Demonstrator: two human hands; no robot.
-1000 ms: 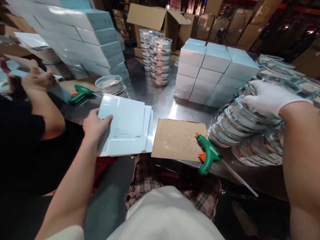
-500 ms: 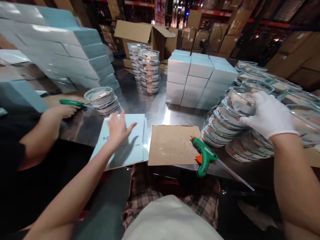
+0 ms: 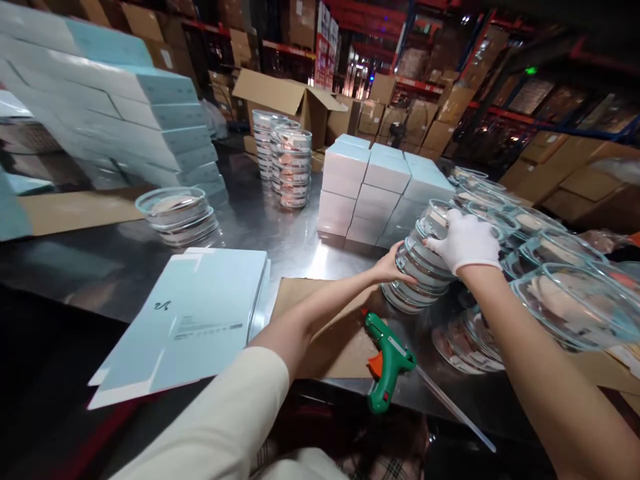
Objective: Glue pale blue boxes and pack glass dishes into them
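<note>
Here the stack of glass dishes (image 3: 417,270) sits between left hand (image 3: 393,267) and right hand (image 3: 465,240).

The topmost pale blue flat folded carton (image 3: 193,320) on the steel table carries a small dark cursive logo mark near its upper left and a few lines of fine print below it, too small to read. No other lettering is legible.

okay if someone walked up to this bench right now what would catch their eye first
Probably both hands, the bare left hand and gloved right hand, gripping a leaning stack of glass dishes right of centre. Next, the green glue gun on brown cardboard at the near edge, and the flat blue cartons to its left.
</note>
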